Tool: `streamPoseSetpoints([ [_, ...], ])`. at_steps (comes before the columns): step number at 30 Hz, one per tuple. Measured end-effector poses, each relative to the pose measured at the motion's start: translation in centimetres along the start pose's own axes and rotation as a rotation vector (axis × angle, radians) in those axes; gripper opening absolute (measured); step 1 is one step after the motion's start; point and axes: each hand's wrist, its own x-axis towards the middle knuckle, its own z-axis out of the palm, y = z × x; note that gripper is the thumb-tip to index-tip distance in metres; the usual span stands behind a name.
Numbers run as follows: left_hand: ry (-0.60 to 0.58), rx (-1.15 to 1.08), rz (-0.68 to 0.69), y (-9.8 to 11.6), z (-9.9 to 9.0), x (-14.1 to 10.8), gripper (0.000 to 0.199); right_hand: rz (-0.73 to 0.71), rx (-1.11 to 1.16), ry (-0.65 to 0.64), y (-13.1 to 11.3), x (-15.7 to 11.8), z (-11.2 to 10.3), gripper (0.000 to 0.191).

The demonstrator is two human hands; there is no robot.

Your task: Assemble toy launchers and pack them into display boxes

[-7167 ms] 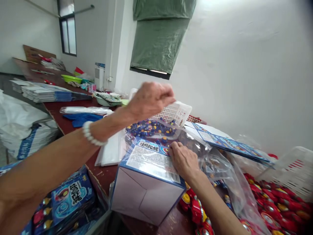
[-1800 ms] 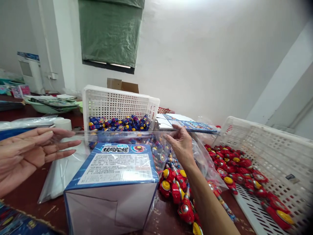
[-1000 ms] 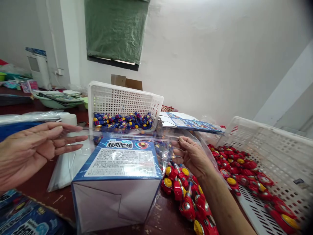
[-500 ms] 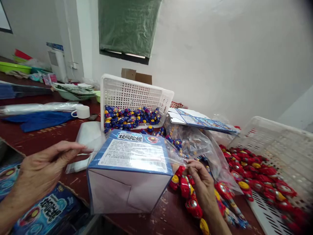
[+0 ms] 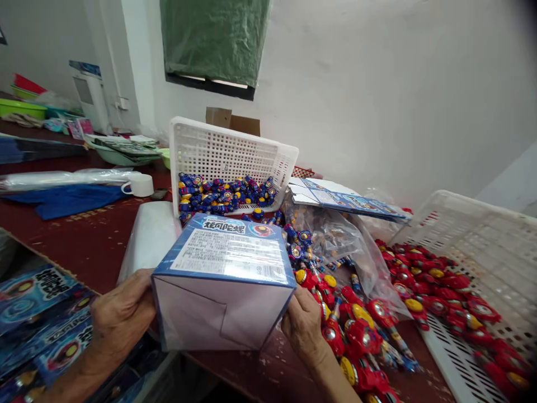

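A blue-and-white cardboard box (image 5: 218,313) in clear plastic film is held between my two hands at the table's front edge. Its printed face, with text and a barcode, tilts up; the plain white end faces me. My left hand (image 5: 123,310) grips the box's left side, and my right hand (image 5: 306,322) presses on its right side. The fingertips of both hands are partly hidden by the box. Beside my right hand lie several red toys (image 5: 361,336) with yellow parts. A stack of clear plastic bags (image 5: 149,240) lies behind my left hand.
Blue toys (image 5: 226,196) lie in a tipped white basket (image 5: 235,146); red ones spill from another basket (image 5: 482,224) at right. Flat printed cards (image 5: 348,200) rest on a plastic bag. A white mug (image 5: 140,185) stands at left. Similar boxes (image 5: 54,324) sit in a carton below left.
Both hands have let go of the film edges at the box's top and moved down onto its sides. The film no longer stands out sideways from the box.
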Motion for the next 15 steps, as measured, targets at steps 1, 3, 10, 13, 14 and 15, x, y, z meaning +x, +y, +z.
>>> streamPoseSetpoints([
  [1, -0.013, 0.002, -0.006, 0.0, 0.1, -0.2, 0.018, 0.011, 0.008, 0.002, -0.1, -0.1, 0.2, 0.037],
  [3, -0.030, -0.009, -0.009, 0.0, 0.4, -0.6, 0.016, 0.023, 0.022, -0.009, -0.3, -0.2, 0.6, 0.037],
  [10, -0.171, -0.066, 0.237, -1.5, -1.8, -0.8, 0.029, -0.069, -0.185, -0.327, 0.4, -0.2, -3.1, 0.024],
  [13, 0.033, -0.057, 0.237, -2.1, -6.0, 1.6, 0.016, 0.165, -0.094, -0.390, 1.9, 1.1, -7.9, 0.014],
  [14, 0.129, -0.035, 0.169, -1.9, -7.4, 2.9, 0.014, 0.264, -0.045, -0.328, 2.5, 2.0, -9.3, 0.011],
  [15, 0.243, -0.005, 0.098, -1.3, -8.7, 4.3, 0.011, 0.393, -0.013, -0.227, 3.0, 3.1, -10.4, 0.015],
])
